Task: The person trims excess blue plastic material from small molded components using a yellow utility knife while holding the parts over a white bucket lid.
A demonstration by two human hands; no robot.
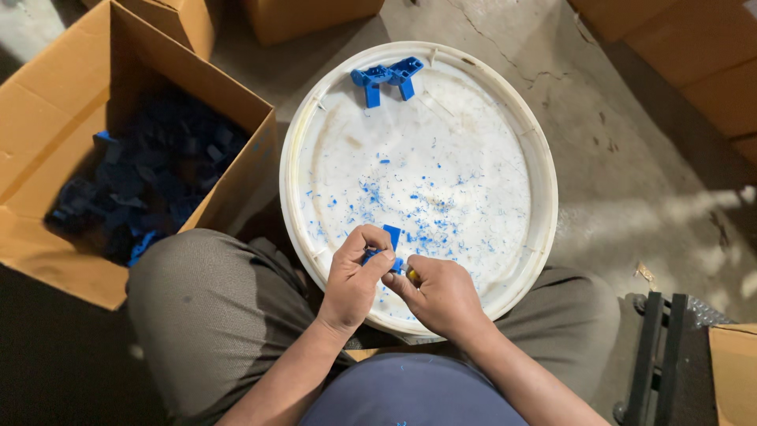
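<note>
My left hand (pixel 355 276) pinches a small blue plastic part (pixel 390 241) over the near edge of a round white lid (pixel 303 158). My right hand (pixel 441 296) is closed around a small tool with a yellow tip (pixel 412 275), pressed against that part. Both hands touch each other above the lid. Blue shavings (pixel 410 209) are scattered across the lid's middle. Another blue plastic piece (pixel 386 79) lies at the lid's far rim.
An open cardboard box (pixel 55 118) on the left holds several dark blue plastic parts (pixel 150 181). More cardboard boxes (pixel 694 55) stand at the back and right. A black frame (pixel 654 355) sits at lower right. My knees flank the lid on a concrete floor.
</note>
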